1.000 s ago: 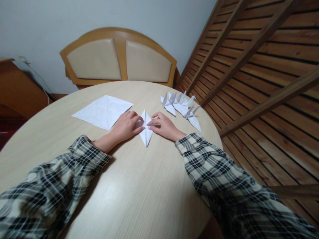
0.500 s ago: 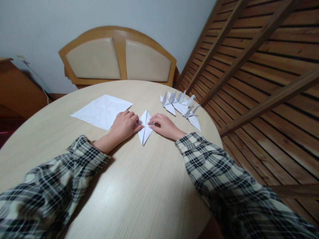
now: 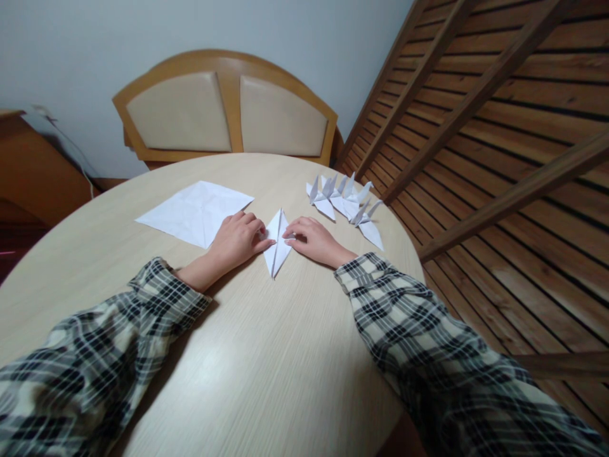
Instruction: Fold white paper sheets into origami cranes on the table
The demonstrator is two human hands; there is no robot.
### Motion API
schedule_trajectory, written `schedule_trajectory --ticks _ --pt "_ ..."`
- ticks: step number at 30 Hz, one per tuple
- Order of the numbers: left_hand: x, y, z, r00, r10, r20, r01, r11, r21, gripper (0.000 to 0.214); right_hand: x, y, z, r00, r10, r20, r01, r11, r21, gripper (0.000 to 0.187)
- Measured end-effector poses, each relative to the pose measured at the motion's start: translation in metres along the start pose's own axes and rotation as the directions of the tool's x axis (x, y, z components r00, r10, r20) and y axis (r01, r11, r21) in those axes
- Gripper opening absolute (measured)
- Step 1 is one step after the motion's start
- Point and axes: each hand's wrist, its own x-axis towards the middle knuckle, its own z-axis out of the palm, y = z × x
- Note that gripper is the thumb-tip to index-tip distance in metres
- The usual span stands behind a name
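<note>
A white folded paper, diamond-shaped with a slit down its middle, lies on the table between my hands. My left hand pinches its left corner, thumb on top and fingers curled beside it. On the opposite side my right hand has the right corner between thumb and fingertips. Both side corners of the paper are partly covered by my fingers. A flat white paper sheet with crease lines rests beyond my left hand, which overlaps its near edge.
Several white paper cranes stand in a cluster at the back right of the round table. A padded wooden headboard is behind the table. A slatted wooden partition rises along the right side.
</note>
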Motion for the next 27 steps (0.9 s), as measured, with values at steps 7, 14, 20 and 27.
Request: schedule_trajectory --ticks 7,14,20,27 --pt "-0.0002 -0.0029 0.0012 0.997 0.067 -0.030 -0.069 0.995 -0.066 0.031 -0.0012 0.0006 -0.0023 1.000 0.027 -0.001 -0.027 1.000 -0.003 0.012" --pt "-0.0005 -0.0004 -0.0002 0.989 0.145 -0.008 -0.144 0.979 -0.145 0.032 -0.0013 0.0019 -0.0020 1.000 0.028 -0.012 -0.028 1.000 -0.005 0.013" --pt "-0.0003 0.0009 -0.0011 0.986 0.169 -0.005 -0.168 0.972 -0.165 0.031 -0.0013 -0.0002 -0.0007 0.999 -0.021 -0.040 0.019 0.998 -0.066 0.022" --pt "-0.0005 0.0036 -0.0058 0.973 0.230 -0.021 -0.228 0.942 -0.246 0.029 -0.0038 -0.0051 0.0025 0.998 0.021 0.065 -0.010 0.985 -0.170 0.040"
